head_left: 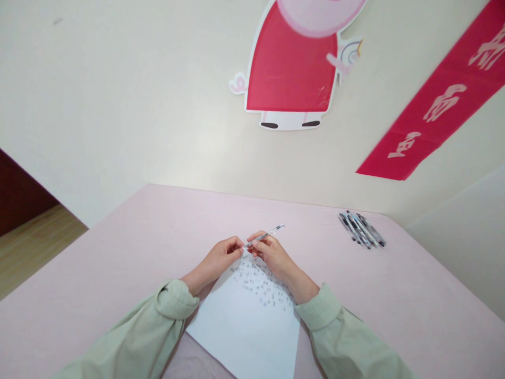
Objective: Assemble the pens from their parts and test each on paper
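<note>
A slim pen (273, 230) with a clear barrel and a dark end slants up to the right from my right hand (271, 253), whose fingers are closed around it. Its lower end reaches the fingertips of my left hand (225, 253). Those fingers are pinched together, and whatever they hold, if anything, is too small to make out. Both hands are over the top edge of a white sheet of paper (248, 331). Small dark handwritten marks cover the upper part of the sheet, partly behind my right hand.
A pile of several pens (361, 229) lies at the right rear of the pink-covered table (98, 284). Behind the table rises a pale wall (158, 105) with a cartoon pig cutout (292, 68) and a red banner (430, 100). Wooden floor (43, 247) shows at left.
</note>
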Tool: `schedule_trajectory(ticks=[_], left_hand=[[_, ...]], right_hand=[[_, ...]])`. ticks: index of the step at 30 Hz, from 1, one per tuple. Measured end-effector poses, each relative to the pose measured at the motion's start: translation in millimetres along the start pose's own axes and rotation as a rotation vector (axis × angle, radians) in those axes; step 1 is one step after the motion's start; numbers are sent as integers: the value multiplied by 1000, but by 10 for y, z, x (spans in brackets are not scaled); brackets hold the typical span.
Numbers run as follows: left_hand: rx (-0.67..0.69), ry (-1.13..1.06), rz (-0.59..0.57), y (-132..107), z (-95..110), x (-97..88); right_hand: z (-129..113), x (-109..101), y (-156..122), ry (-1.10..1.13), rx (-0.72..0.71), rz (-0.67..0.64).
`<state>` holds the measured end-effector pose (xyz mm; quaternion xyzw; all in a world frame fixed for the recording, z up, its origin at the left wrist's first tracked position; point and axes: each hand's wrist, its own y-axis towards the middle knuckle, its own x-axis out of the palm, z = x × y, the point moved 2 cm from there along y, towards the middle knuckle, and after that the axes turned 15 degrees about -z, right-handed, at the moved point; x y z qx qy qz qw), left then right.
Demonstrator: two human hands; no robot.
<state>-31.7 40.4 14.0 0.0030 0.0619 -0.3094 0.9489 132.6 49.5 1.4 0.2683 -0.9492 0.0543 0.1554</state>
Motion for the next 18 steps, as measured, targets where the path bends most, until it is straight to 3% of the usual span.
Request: schedule_trajectory(ticks=[18], left_hand=[[-16, 24, 6, 5, -7, -16]], right_hand=[[61, -59, 43, -31, -10, 27]])
